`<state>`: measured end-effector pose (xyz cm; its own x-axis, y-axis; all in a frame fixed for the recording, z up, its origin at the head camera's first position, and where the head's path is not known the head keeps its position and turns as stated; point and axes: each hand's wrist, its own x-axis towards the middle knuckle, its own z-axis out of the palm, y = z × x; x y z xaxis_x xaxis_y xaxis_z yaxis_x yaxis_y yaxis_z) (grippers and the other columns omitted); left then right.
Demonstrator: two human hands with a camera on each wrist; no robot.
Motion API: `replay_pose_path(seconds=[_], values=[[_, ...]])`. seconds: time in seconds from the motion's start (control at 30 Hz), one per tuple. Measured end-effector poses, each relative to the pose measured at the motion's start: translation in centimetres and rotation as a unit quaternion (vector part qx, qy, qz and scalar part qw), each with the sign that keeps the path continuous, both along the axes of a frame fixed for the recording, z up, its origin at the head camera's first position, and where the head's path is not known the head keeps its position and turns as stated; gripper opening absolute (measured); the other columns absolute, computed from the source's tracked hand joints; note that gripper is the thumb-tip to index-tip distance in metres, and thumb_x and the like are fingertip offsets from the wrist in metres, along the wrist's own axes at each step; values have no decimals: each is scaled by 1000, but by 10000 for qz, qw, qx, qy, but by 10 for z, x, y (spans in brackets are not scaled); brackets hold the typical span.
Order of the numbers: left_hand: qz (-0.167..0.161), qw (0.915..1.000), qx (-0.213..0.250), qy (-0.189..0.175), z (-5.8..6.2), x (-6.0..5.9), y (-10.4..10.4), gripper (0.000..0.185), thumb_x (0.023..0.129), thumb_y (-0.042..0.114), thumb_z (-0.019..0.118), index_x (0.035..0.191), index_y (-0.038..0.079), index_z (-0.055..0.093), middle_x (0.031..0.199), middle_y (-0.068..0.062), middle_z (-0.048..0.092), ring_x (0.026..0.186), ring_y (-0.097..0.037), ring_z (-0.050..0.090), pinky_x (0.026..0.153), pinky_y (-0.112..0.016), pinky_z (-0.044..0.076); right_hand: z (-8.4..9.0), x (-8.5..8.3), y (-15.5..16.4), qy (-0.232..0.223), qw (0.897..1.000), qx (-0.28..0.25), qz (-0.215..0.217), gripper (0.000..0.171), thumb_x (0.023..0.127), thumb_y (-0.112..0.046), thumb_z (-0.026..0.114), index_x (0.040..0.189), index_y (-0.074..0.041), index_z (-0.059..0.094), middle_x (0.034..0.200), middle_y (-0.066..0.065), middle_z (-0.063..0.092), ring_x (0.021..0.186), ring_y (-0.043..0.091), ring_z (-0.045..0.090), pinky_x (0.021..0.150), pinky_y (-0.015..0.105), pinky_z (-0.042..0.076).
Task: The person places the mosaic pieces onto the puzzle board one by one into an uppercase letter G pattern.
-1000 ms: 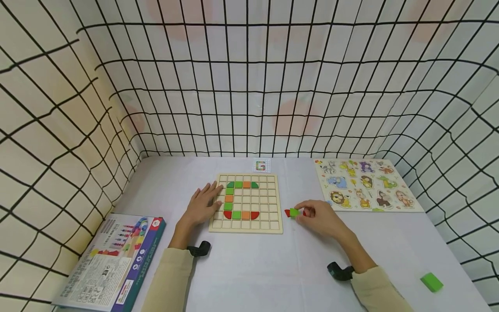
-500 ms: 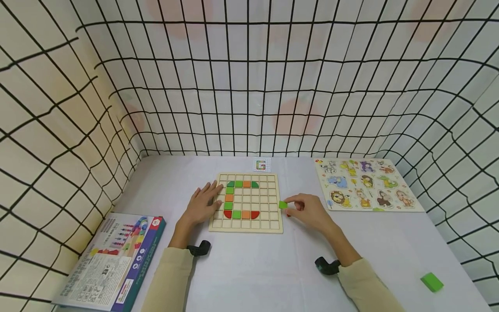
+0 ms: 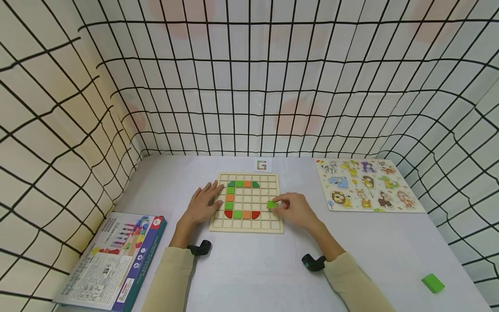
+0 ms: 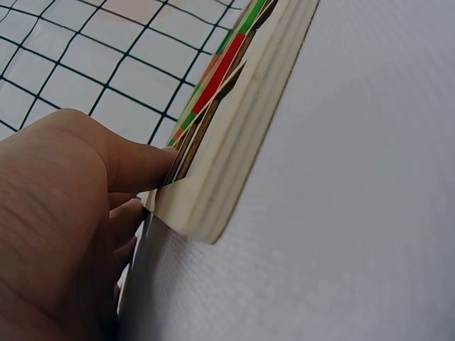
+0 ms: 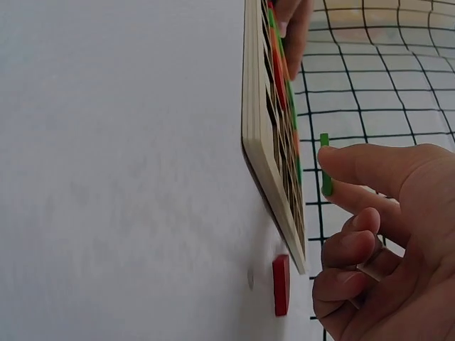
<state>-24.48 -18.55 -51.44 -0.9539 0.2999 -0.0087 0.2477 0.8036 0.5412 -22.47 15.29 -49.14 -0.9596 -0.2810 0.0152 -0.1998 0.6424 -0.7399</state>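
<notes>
A pale wooden grid board (image 3: 247, 231) lies mid-table, with green, orange and red pieces set in its cells in a C-like shape. My left hand (image 3: 202, 206) rests at its left edge with fingers spread; in the left wrist view the thumb (image 4: 146, 167) touches the board's rim. Thumb and index finger of my right hand (image 3: 297, 210) pinch a small green square block (image 3: 270, 205) above the right part of the board. Seen from the right wrist, the block stands edge-on, held above the grid. A red piece (image 5: 281, 285) lies on the table beside the board, hidden in the head view.
A small card with a G pattern (image 3: 263, 164) lies behind the board. An animal puzzle board (image 3: 372, 184) is at the back right, a printed box (image 3: 113, 260) at the left. Another green block (image 3: 433, 283) sits at front right. Black-lined netting surrounds the table.
My right hand has picked up the green block from beside the red pieces and carried it left over the board's right side. The left hand has stayed in place.
</notes>
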Motion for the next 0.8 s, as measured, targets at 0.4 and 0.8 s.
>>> replay_pose_path(seconds=[0.4,0.8], values=[[48,10000,-75,-5,-1,-1,1,65,102,36,53,161,15,36,171,-9,25,161,-34,16,130,-59,6,-5,-5,-21,-284,9992,-253,127,27,87,-17,82,113,-12,78,63,-2,46,56,10,39,52,21,29],[40,10000,-63,43,-4,-2,0,65,102,36,53,161,15,37,171,-9,26,160,-34,17,129,-60,7,-7,-11,-38,-386,9990,-24,240,25,88,-18,80,112,-12,77,63,-3,49,52,11,38,50,21,28]])
